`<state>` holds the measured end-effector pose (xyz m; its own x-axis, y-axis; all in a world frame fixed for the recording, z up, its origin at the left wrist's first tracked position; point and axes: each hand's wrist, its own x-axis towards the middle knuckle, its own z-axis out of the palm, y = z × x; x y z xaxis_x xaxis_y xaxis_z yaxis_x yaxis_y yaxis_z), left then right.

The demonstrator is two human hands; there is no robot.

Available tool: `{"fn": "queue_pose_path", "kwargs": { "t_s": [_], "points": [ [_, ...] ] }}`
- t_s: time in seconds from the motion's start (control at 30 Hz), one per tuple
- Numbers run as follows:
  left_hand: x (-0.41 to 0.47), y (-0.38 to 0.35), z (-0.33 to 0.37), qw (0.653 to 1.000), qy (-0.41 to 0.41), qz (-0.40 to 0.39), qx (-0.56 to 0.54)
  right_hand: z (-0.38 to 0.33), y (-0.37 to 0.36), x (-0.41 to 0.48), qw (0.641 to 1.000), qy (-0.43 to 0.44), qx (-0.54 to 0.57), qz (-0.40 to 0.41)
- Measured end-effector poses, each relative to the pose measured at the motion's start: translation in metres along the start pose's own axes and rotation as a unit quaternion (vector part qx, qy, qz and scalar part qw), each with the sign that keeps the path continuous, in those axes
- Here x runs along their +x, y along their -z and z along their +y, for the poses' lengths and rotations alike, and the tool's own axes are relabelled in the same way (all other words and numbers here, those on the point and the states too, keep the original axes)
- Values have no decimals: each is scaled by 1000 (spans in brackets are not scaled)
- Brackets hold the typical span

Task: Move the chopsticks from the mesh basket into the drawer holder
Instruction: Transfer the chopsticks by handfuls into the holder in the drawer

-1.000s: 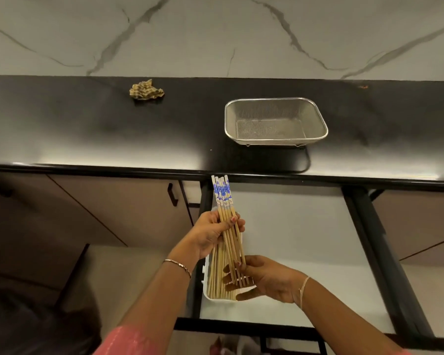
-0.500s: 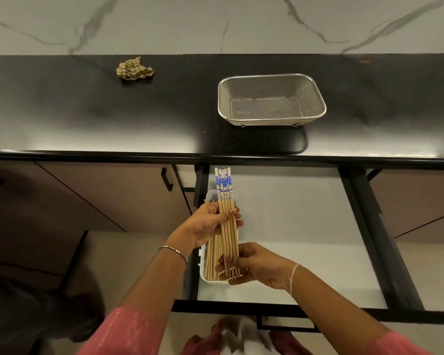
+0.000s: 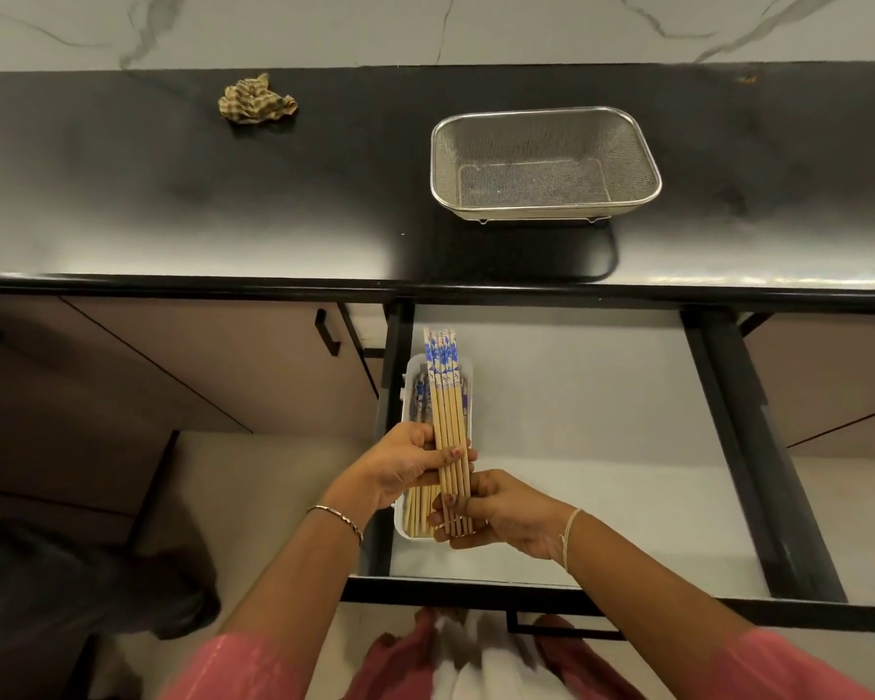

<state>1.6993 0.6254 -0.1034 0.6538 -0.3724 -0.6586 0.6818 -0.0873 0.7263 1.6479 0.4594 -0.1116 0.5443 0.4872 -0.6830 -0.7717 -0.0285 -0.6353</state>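
**Both hands hold the chopstick bundle over the holder**

Both hands grasp one bundle of chopsticks (image 3: 448, 431) in the head view, the only view here. The left hand (image 3: 407, 467) wraps the bundle near its middle, thumb across the top; the right hand (image 3: 496, 512) pinches the plain ends just below that. Beyond the left hand's grip, the blue-patterned ends stick out free and level with each other.

The sticks look light, stiff and smooth, so they would likely fan out or slide if held loosely. Gripping near the middle, with the second hand squaring the ends, seems the sound hold.

Directly under the grip sits the white holder (image 3: 468, 368) in the open drawer (image 3: 602, 447), with more chopsticks already lying lengthwise inside. Well beyond the hands, on the black counter (image 3: 173, 194), the mesh basket (image 3: 544, 161) appears empty. A crumpled cloth (image 3: 256, 99) lies off to the left.
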Motion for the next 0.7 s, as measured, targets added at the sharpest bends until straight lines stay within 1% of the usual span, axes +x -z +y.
{"fn": "queue_pose_path", "kwargs": {
  "t_s": [0.13,0.27,0.33,0.4,0.47,0.53,0.57,0.63,0.7],
  "points": [
    [4,0,-1,1000,5,9,-5,1,0,5,1000,-3,3,-2],
    [10,-1,3,999,4,34,-22,-2,4,13,999,-8,-12,29],
    [14,0,3,998,6,56,-24,-6,7,13,997,-9,-62,49],
    [19,2,1,996,17,86,-7,-10,10,12,988,-3,-130,87],
    [24,3,-4,992,36,118,27,-8,14,15,972,18,-172,162],
    [31,1,-12,985,54,146,79,-1,19,20,952,45,-180,245],
    [36,-1,-16,979,60,157,115,2,21,22,944,57,-176,272],
    [44,-5,-25,961,65,178,203,9,21,25,937,72,-172,295],
    [54,-8,-32,939,73,193,274,14,21,28,934,77,-174,301]
  ]
}}
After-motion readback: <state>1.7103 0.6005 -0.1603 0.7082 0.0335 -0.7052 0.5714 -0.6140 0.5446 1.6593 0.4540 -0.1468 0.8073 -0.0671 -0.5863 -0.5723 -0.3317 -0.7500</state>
